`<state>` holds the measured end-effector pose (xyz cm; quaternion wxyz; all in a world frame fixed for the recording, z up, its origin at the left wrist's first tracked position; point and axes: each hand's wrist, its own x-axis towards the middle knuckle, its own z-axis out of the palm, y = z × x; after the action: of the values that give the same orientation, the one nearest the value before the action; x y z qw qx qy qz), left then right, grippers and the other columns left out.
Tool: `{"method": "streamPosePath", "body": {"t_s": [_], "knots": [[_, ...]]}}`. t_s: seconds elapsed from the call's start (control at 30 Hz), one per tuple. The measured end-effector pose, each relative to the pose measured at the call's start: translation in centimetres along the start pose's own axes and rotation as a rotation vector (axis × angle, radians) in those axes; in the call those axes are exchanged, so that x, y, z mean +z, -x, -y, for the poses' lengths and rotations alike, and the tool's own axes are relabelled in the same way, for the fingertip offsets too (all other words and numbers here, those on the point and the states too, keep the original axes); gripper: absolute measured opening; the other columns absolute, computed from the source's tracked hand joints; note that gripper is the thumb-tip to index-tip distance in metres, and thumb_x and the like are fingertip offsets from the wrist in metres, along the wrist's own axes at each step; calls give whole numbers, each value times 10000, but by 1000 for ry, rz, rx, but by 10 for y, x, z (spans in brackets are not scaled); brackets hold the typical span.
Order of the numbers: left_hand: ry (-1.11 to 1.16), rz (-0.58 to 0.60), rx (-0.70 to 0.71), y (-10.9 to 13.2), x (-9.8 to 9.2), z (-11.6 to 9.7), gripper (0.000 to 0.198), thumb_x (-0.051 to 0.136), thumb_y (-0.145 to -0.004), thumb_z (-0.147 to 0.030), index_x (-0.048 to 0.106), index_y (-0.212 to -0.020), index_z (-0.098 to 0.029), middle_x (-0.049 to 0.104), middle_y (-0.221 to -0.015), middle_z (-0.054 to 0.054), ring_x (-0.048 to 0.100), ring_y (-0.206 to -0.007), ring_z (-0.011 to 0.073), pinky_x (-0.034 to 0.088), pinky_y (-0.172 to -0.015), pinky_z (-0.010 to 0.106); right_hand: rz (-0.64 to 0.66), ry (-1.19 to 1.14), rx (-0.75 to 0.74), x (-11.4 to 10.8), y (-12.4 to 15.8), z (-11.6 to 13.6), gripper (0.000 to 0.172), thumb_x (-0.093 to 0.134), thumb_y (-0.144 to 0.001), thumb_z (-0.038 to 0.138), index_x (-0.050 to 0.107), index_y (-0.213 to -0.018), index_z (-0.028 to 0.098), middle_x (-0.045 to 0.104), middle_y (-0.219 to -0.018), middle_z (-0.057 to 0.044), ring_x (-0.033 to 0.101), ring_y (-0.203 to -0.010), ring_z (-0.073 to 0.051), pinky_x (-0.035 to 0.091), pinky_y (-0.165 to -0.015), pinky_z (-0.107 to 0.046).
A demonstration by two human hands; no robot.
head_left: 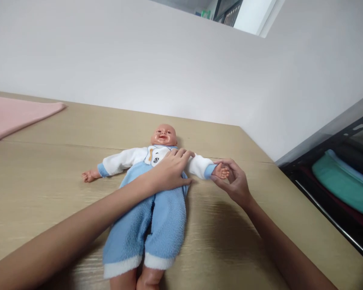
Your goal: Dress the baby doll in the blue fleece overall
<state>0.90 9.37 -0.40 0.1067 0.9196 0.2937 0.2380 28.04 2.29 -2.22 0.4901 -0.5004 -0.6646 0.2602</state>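
A bald baby doll [165,135] lies on its back on the table, arms stretched out to both sides. It wears a fleecy blue and white outfit [166,225] with a cartoon face on the chest. My left hand [172,169] rests across the doll's chest, fingers laid over the front near the shoulder and thumb spread apart. At the end of the white sleeve [198,165], my right hand [234,181] has its thumb and fingers closed round the doll's hand [221,171] beside the blue cuff. The doll's feet are out of view.
A pink cloth [18,114] lies on the wooden table [48,169] at the far left. Behind the table stands a pale wall [124,60] with an opening above. To the right, a black rack [314,189] holds folded green fabric [344,185].
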Motion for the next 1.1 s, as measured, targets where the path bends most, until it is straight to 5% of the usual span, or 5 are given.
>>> {"method": "streamPosePath", "body": {"t_s": [0.23,0.43,0.67,0.9,1.1], "knots": [[184,-210,-119,-1,-7,6,356,686,-1018,-565,654,-1123,-227,768,-1103,117,733,-1011,332,557,-890,459,-13,-155,-190,56,-34,41,696,942,-842,629,678,-1412,329,738,-1234,-103,749,-1042,-313,672,-926,-480],[416,-408,-383,7,-28,15,405,721,-979,-618,732,-1055,-221,842,-1144,75,773,-1113,327,575,-1041,442,-347,-223,-73,89,-65,13,411,576,-1062,593,583,-1347,297,671,-1325,-124,693,-1147,-280,630,-1025,-461],[717,-594,-491,13,-46,31,478,791,-935,-631,750,-1158,-210,845,-1208,48,758,-1207,325,588,-1102,385,100,-471,199,122,-61,-10,438,752,-962,644,691,-1235,307,732,-1353,-67,699,-1243,-270,628,-1007,-396],[977,-667,-429,12,-48,37,359,772,-956,-568,750,-1133,-257,835,-1201,52,774,-1193,322,594,-1157,441,166,-717,329,137,-88,-12,425,892,-821,578,743,-1096,291,772,-1254,-38,702,-1180,-249,622,-992,-355],[976,-650,-450,12,-46,37,321,741,-947,-560,750,-1100,-278,831,-1174,45,770,-1219,336,639,-1088,440,215,-669,355,141,-121,-7,285,808,-940,502,763,-1049,243,805,-1119,-37,715,-1038,-211,609,-940,-339]]}}
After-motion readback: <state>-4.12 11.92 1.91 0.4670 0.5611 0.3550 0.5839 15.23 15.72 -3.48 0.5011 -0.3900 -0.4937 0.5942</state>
